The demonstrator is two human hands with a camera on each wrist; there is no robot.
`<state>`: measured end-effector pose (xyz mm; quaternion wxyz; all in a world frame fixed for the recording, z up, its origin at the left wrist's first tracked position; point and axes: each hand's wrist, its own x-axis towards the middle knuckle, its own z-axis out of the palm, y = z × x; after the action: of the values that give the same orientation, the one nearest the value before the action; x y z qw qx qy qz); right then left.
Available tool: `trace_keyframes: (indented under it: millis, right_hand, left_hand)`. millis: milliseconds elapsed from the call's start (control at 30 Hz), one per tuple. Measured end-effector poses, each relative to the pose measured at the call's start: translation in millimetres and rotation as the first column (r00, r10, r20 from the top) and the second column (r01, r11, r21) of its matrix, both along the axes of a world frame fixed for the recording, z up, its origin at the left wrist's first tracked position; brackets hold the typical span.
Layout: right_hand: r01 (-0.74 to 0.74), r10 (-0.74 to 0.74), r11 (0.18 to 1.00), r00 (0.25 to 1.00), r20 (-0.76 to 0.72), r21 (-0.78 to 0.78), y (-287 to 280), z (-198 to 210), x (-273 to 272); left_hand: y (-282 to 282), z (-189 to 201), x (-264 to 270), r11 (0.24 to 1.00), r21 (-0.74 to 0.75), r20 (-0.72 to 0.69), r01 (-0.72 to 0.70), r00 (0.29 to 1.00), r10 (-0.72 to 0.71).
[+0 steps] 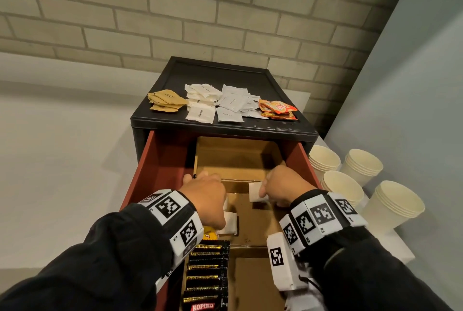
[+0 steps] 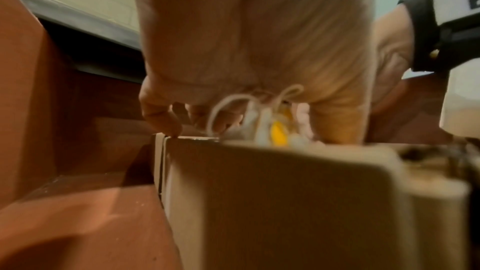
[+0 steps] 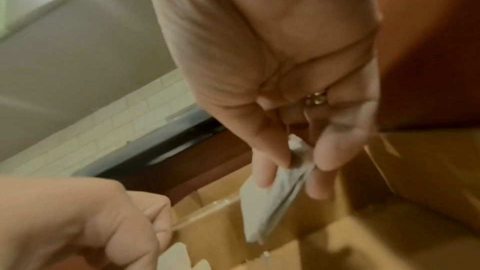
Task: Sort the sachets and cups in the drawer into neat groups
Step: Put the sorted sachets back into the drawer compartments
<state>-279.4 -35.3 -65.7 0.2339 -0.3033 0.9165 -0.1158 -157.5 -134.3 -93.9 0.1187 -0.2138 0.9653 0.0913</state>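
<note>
Right wrist view: my right hand (image 3: 283, 98) pinches a few white sachets (image 3: 270, 202) between thumb and fingers, above a cardboard compartment inside the red drawer (image 1: 160, 160). My left hand (image 1: 204, 200) curls over more white sachets (image 1: 229, 223) in the next compartment; in its wrist view the fingertips (image 2: 161, 118) touch the divider's top edge, and I judge that they pinch sachets, though blur hides the grip.

To do this step well, I would square each bundle's edges before setting it down, keep one kind per compartment, and avoid snagging the dividers.

Counts: four piles on the cabinet top (image 1: 280, 125), namely brown (image 1: 166, 101), two white (image 1: 203, 104), orange (image 1: 276, 109); four cup stacks (image 1: 353, 180) beside the drawer; roughly six black sachets (image 1: 208, 275) in a row.
</note>
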Motion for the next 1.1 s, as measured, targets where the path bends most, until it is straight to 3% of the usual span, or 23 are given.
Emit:
trace_keyframes:
  millis: [167, 333, 567, 767, 900, 1000, 1100]
  right_hand:
    - [-0.047, 0.048, 0.996, 0.999, 0.022, -0.076, 2, 7, 4]
    - [-0.218, 0.231, 0.962, 0.971, -0.062, 0.166, 5, 10, 16]
    - [-0.162, 0.187, 0.978, 0.958, -0.218, 0.13, 5, 2, 28]
    - [-0.325, 0.342, 0.905, 0.94, -0.014, 0.274, -6, 0, 52]
    - [-0.345, 0.313, 0.915, 0.934, 0.17, 0.211, -10, -1, 60]
    - [-0.248, 0.193, 0.951, 0.943, 0.271, 0.184, -6, 1, 56]
    - [-0.257, 0.205, 0.938, 0.953, 0.223, 0.234, -2, -2, 52]
  left_hand:
    - [-1, 1, -1, 0.998, 0.045, -0.037, -0.038, 0.999, 0.04]
    - [-6, 0, -3, 0.987, 0.075, -0.071, -0.143, 0.986, 0.148]
    - [-9, 1, -3, 0.986, 0.038, -0.05, -0.162, 0.985, 0.164]
    - [-12, 0, -5, 0.979, 0.077, -0.047, -0.187, 0.98, 0.191]
    - [-14, -1, -5, 0.965, 0.121, -0.042, -0.232, 0.97, 0.239]
    - [-13, 3, -2, 0.954, 0.154, -0.079, -0.258, 0.959, 0.272]
    - [-16, 3, -3, 0.94, 0.196, -0.101, -0.278, 0.948, 0.302]
